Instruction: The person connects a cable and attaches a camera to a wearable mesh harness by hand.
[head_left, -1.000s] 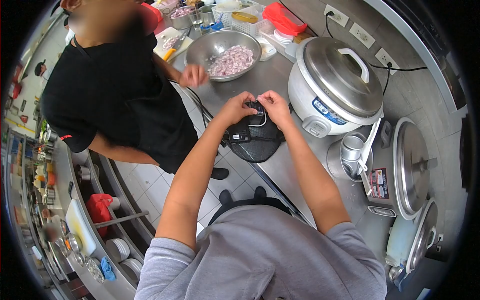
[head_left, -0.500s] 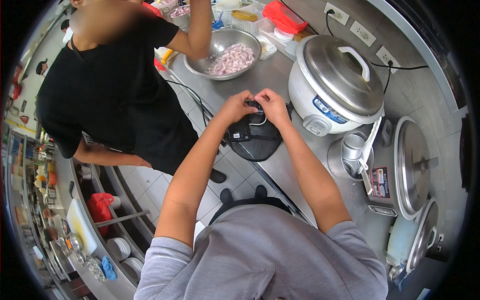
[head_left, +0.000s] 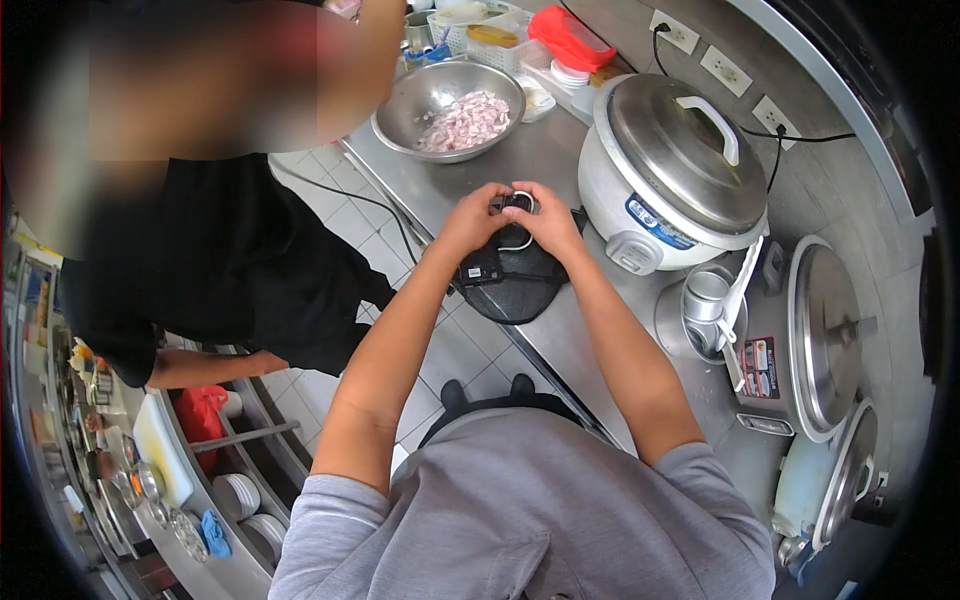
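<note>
My left hand (head_left: 478,218) and my right hand (head_left: 549,220) meet above the steel counter, fingers closed around a small black device (head_left: 515,202). Its exact kind is hard to make out, as my fingers cover much of it. A thin white cable (head_left: 517,246) curves around it and below my fingertips. Under my hands lies a black mesh pouch (head_left: 520,293) at the counter's edge. On the pouch's left side rests a black box with a white label (head_left: 481,269).
A steel bowl (head_left: 400,112) holds pale pink chopped pieces (head_left: 468,121). To the right stand a big rice cooker (head_left: 650,150), a steel pot with ladles (head_left: 690,320) and a lidded steel container (head_left: 810,340). A person in black (head_left: 230,260) stands close on the left.
The person in black has leaned nearer, with the raised arm shifting left. Between my fingers the white cable now shows as a loop higher up; my hands stay in nearly the same place.
</note>
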